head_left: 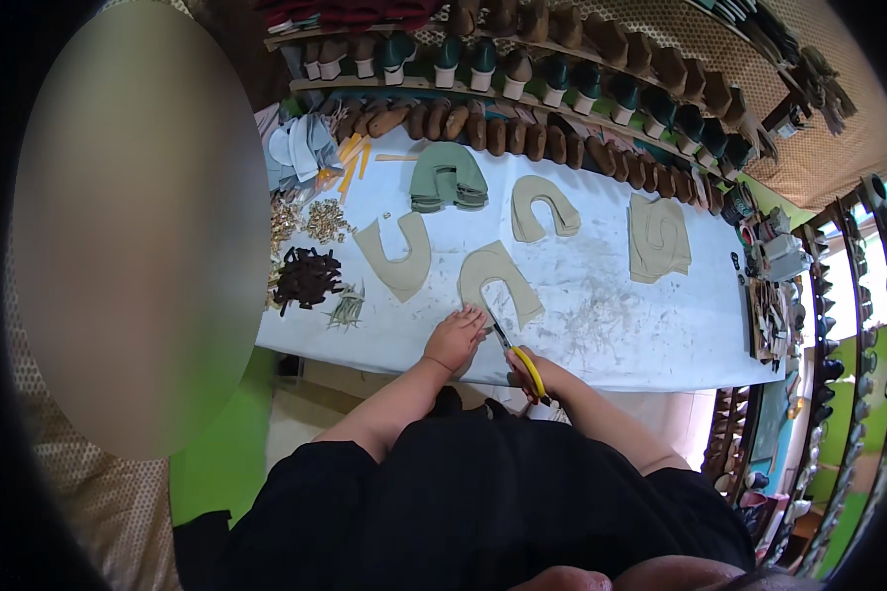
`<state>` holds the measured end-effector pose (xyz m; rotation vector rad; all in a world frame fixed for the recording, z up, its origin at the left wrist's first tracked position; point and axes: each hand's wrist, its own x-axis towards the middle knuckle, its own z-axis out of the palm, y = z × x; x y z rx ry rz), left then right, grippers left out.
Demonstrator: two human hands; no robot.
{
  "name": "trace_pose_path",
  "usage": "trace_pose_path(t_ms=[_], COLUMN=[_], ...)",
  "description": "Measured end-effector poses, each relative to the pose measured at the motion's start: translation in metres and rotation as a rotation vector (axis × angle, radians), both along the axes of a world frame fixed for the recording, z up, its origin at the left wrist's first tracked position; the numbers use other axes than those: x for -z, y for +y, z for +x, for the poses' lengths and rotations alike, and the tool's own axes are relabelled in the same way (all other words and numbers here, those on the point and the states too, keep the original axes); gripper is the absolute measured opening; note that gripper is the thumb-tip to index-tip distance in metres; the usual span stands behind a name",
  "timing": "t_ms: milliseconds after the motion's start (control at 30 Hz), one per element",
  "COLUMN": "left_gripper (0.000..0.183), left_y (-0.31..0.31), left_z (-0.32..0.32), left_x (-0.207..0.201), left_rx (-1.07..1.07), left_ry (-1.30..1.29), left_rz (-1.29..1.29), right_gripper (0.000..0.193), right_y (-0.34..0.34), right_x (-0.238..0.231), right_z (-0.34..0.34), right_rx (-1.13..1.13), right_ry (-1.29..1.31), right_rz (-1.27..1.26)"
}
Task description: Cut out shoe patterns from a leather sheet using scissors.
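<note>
Right grip (520,366): I see it wrapped around the yellow-handled scissors (531,372).
Left grip (455,338): flat, grasping nothing, fingertips on the beige U-shaped piece (480,266).
Beige U-shaped piece: on the bench (660,345); I judge it light, pliable, best held by its curve.
Bench: white, smudged.
Room: shoe-lined shelves (355,85) beyond.

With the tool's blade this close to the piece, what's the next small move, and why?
I'd probably draw the left hand slightly back from the blade: its fingers rest at the near end of the beige U-shaped piece, and the yellow-handled tool in the right hand points in close beside them.
</note>
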<state>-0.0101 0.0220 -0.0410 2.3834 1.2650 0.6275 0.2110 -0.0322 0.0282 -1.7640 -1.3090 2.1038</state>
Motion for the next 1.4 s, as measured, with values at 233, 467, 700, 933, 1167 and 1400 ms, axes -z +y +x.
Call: trace_pose_path(t_ms=[233,467,700,933,1167,1400], left_gripper=[0.036,0.037,0.037,0.037,0.036,0.034], left_y=[0.001,0.001,0.002,0.002,0.002,0.001], left_z=[-0.001,0.0,-0.001,0.0,0.0,0.0], left_x=[-0.001,-0.002,0.004,0.0,0.003,0.001], left_rx=[0.007,0.01,0.0,-0.002,0.0,0.032], left_ry=[0.0,0.004,-0.012,-0.007,-0.009,0.076], left_rz=[-0.024,-0.012,0.009,-0.004,0.021,0.085], right_gripper=[0.058,0.059,0.062,0.062,0.047,0.046], right_y=[0.003,0.001,0.0,0.001,0.002,0.001], right_x=[-0.005,0.0,0.01,0.011,-0.005,-0.012], right_z=[-0.007,-0.004,0.0,0.0,-0.005,-0.007], right_rx=[0.017,0.027,0.027,0.035,0.044,0.045], right_ry=[-0.035,-0.021,-0.059,-0.036,-0.036,-0.094], right_rz=[0.063,0.061,0.057,0.055,0.056,0.122])
